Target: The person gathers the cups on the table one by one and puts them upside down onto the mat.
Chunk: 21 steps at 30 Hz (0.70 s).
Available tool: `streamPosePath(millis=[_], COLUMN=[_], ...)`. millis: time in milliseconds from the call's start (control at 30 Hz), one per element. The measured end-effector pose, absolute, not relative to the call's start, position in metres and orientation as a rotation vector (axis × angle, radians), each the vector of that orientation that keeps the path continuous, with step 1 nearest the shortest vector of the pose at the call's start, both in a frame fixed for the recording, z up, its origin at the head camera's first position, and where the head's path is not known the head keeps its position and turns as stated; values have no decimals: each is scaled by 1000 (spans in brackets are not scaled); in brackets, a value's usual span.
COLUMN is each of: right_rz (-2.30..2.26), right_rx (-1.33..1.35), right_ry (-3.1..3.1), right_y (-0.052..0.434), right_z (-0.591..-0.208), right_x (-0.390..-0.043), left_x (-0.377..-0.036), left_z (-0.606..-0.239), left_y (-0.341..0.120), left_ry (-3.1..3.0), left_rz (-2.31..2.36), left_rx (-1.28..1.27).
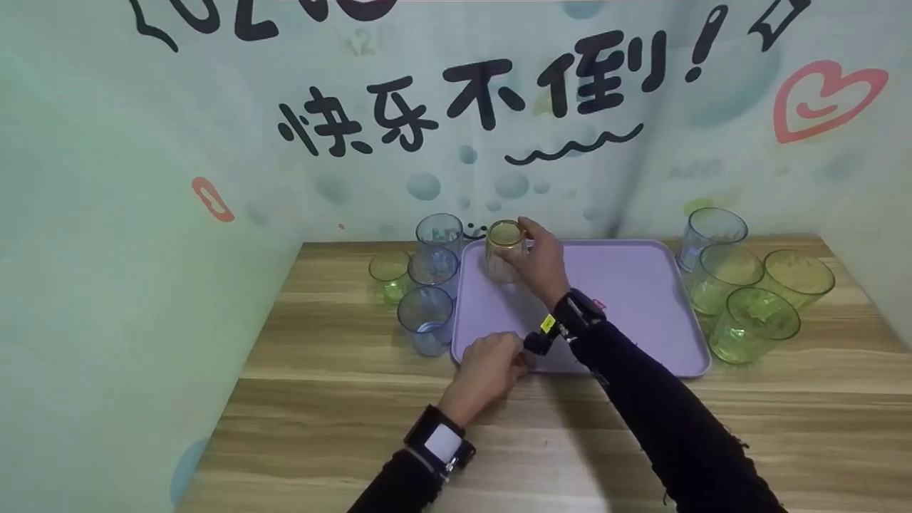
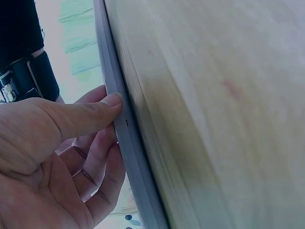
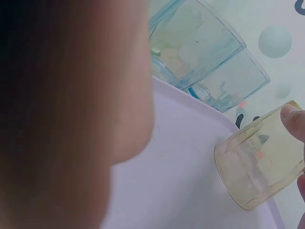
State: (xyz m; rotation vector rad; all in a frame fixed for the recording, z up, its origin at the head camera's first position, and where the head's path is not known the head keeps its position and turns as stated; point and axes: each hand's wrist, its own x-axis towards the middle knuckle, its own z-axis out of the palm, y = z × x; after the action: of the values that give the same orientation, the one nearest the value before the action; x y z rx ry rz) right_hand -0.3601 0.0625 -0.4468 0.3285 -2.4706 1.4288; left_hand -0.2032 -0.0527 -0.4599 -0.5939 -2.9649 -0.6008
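Observation:
My right hand (image 1: 539, 262) grips a yellow-amber drinking glass (image 1: 496, 263) over the back left corner of the lavender tray (image 1: 613, 306). The glass is turned over, its narrower thick base up and its wide end toward the tray. In the right wrist view the thumb lies near the base of the glass (image 3: 262, 157). At the front left edge of the tray, my left hand (image 1: 491, 367) pinches the rim. The left wrist view has the thumb on the outer face of the tray rim (image 2: 125, 126), the fingers on its other side.
Several blue glasses (image 1: 425, 313) line the tray's left side, beside a small green glass (image 1: 390, 278). On its right stand another blue glass (image 1: 714, 228) and several green glasses (image 1: 755, 328). A printed wall cloth (image 1: 342, 199) hangs behind the wooden table (image 1: 320, 399).

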Motion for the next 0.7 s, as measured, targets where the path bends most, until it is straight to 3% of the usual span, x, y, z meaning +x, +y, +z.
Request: streamPosePath(millis=[700], right_rz=[1390], right_rx=[393], right_ry=[-2556], right_y=[68], right_z=[-443], right_x=[-359], left_x=[-206], left_z=[-457], left_y=[-51], left_ry=[-3019], left_rz=[-754], left_rx=[-599])
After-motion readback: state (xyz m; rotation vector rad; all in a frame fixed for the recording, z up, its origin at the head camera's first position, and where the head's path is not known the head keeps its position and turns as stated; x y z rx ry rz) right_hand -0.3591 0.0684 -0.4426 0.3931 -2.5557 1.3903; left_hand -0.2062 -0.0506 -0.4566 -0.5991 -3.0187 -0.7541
